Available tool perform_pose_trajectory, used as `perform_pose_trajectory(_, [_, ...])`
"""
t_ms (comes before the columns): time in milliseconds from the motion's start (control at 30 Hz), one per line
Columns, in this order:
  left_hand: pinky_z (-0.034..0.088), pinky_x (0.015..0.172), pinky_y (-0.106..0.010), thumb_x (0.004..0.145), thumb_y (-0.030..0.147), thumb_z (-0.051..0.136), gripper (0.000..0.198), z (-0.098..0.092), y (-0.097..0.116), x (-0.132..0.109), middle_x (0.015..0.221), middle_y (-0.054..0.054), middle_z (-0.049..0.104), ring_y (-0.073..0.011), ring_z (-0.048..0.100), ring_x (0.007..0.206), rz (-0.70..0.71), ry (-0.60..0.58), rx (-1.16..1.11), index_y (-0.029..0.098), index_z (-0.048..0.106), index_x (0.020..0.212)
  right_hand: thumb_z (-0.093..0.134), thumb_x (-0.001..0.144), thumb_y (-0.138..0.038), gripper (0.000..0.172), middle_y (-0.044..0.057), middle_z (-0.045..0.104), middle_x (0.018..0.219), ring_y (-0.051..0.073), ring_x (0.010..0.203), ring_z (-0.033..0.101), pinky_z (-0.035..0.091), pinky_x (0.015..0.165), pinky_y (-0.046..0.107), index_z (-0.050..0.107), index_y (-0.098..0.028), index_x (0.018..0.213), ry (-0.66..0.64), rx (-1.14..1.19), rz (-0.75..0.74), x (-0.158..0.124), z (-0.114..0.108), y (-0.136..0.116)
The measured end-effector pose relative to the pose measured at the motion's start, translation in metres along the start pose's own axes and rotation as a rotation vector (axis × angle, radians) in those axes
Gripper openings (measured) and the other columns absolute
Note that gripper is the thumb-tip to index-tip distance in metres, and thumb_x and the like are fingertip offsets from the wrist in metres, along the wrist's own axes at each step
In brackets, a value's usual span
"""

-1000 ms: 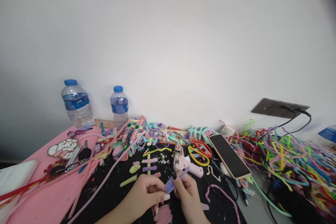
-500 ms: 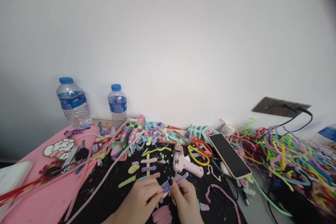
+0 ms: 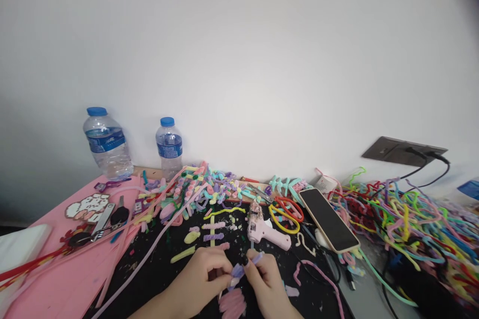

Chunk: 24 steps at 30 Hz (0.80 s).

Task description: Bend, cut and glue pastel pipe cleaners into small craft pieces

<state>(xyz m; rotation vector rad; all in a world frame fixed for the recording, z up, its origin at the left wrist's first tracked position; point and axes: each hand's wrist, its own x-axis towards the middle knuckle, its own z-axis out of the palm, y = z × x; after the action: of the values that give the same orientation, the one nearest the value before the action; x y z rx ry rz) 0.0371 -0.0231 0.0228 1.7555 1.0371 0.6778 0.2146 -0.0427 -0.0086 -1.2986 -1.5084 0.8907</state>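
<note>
Low in the middle of the view, my left hand pinches one end of a purple pipe cleaner. My right hand, with dark thumbnail polish, is closed on the same piece, whose tip sticks out above its fingers. Part of the piece is hidden by the fingers. Below the hands lies a pink fuzzy piece. Just beyond my left hand is a yellow-green pipe cleaner stem with pink and purple crosspieces. A pale pink glue gun rests on the black mat beyond my right hand.
Two water bottles stand by the wall, a large one and a smaller one. A phone leans on clutter at right, beside a tangled heap of pipe cleaners. Scissors with red and yellow handles lie near the glue gun.
My left fingers have curled and shifted on the purple pipe cleaner, which looks more bunched between the hands. The whole view has moved slightly.
</note>
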Motion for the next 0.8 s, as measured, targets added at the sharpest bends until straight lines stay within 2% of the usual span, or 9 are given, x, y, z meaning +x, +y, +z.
perform_pose_trajectory(100, [0.039, 0.090, -0.032, 0.075, 0.023, 0.064, 0.019, 0.001, -0.003, -0.001, 0.052, 0.004, 0.052, -0.0132, 0.051, 0.058, -0.034, -0.046, -0.011, 0.018, 0.066, 0.057, 0.051, 0.079, -0.066, 0.051, 0.000, 0.047, 0.059, 0.015, 0.058, 0.042, 0.038, 0.055, 0.026, 0.058, -0.018, 0.063, 0.031, 0.000, 0.079, 0.002, -0.005, 0.001])
perform_pose_trajectory(167, [0.043, 0.074, -0.027, 0.076, 0.027, 0.065, 0.021, 0.001, -0.003, -0.001, 0.054, 0.003, 0.054, -0.0142, 0.052, 0.059, -0.050, -0.077, -0.029, 0.017, 0.066, 0.057, 0.047, 0.080, -0.067, 0.053, -0.001, 0.043, 0.057, 0.014, 0.057, 0.039, 0.037, 0.055, 0.026, 0.054, -0.018, 0.060, -0.025, -0.014, 0.115, 0.002, -0.006, 0.000])
perform_pose_trajectory(233, [0.042, 0.067, -0.024, 0.077, 0.029, 0.064, 0.025, 0.000, -0.002, 0.000, 0.059, 0.001, 0.055, -0.0144, 0.053, 0.061, -0.026, -0.092, -0.031, 0.017, 0.065, 0.055, 0.044, 0.082, -0.066, 0.053, -0.001, 0.043, 0.059, 0.014, 0.059, 0.040, 0.037, 0.058, 0.027, 0.052, -0.018, 0.060, -0.089, -0.041, 0.119, 0.001, -0.005, -0.002])
perform_pose_trajectory(333, [0.040, 0.081, -0.027, 0.077, 0.029, 0.065, 0.031, -0.001, -0.001, 0.001, 0.066, 0.001, 0.055, -0.0129, 0.052, 0.064, 0.036, -0.078, -0.001, 0.016, 0.062, 0.049, 0.043, 0.083, -0.064, 0.050, 0.000, 0.047, 0.065, 0.015, 0.064, 0.041, 0.038, 0.063, 0.028, 0.051, -0.018, 0.064, -0.129, -0.081, 0.089, -0.002, -0.004, -0.004])
perform_pose_trajectory(433, [0.036, 0.092, -0.031, 0.076, 0.031, 0.067, 0.023, 0.000, -0.002, 0.001, 0.065, 0.002, 0.056, -0.0125, 0.052, 0.064, 0.036, -0.079, 0.004, 0.018, 0.066, 0.056, 0.039, 0.087, -0.058, 0.046, -0.002, 0.042, 0.064, 0.014, 0.063, 0.039, 0.035, 0.062, 0.026, 0.046, -0.019, 0.064, -0.204, -0.109, 0.045, -0.003, -0.002, -0.007])
perform_pose_trajectory(500, [0.040, 0.084, -0.029, 0.073, 0.031, 0.068, 0.017, 0.002, -0.004, -0.001, 0.062, 0.003, 0.055, -0.0131, 0.052, 0.062, 0.003, -0.095, 0.000, 0.018, 0.068, 0.062, 0.036, 0.091, -0.051, 0.043, -0.004, 0.036, 0.061, 0.012, 0.059, 0.035, 0.031, 0.058, 0.025, 0.037, -0.020, 0.061, -0.301, -0.116, 0.013, -0.002, -0.002, -0.011])
perform_pose_trajectory(600, [0.041, 0.071, -0.026, 0.071, 0.029, 0.068, 0.017, 0.004, -0.004, -0.003, 0.059, 0.003, 0.053, -0.0131, 0.050, 0.060, -0.033, -0.111, 0.006, 0.018, 0.064, 0.058, 0.033, 0.094, -0.040, 0.039, -0.006, 0.029, 0.057, 0.010, 0.055, 0.030, 0.025, 0.054, 0.025, 0.030, -0.020, 0.060, -0.414, -0.120, -0.040, 0.001, -0.001, -0.016])
perform_pose_trajectory(700, [0.039, 0.070, -0.026, 0.070, 0.026, 0.068, 0.018, 0.004, -0.001, -0.006, 0.060, 0.004, 0.051, -0.0133, 0.050, 0.062, -0.040, -0.108, 0.014, 0.018, 0.060, 0.056, 0.033, 0.093, -0.035, 0.037, -0.006, 0.029, 0.057, 0.010, 0.054, 0.030, 0.023, 0.053, 0.025, 0.028, -0.020, 0.060, -0.443, -0.131, -0.068, 0.002, 0.000, -0.019])
perform_pose_trajectory(800, [0.037, 0.065, -0.024, 0.070, 0.022, 0.067, 0.018, 0.003, 0.002, -0.006, 0.064, 0.003, 0.051, -0.0132, 0.049, 0.065, -0.053, -0.126, -0.026, 0.017, 0.057, 0.056, 0.036, 0.091, -0.032, 0.036, -0.006, 0.027, 0.056, 0.010, 0.054, 0.028, 0.023, 0.053, 0.025, 0.027, -0.020, 0.059, -0.416, -0.128, -0.057, 0.002, 0.000, -0.020])
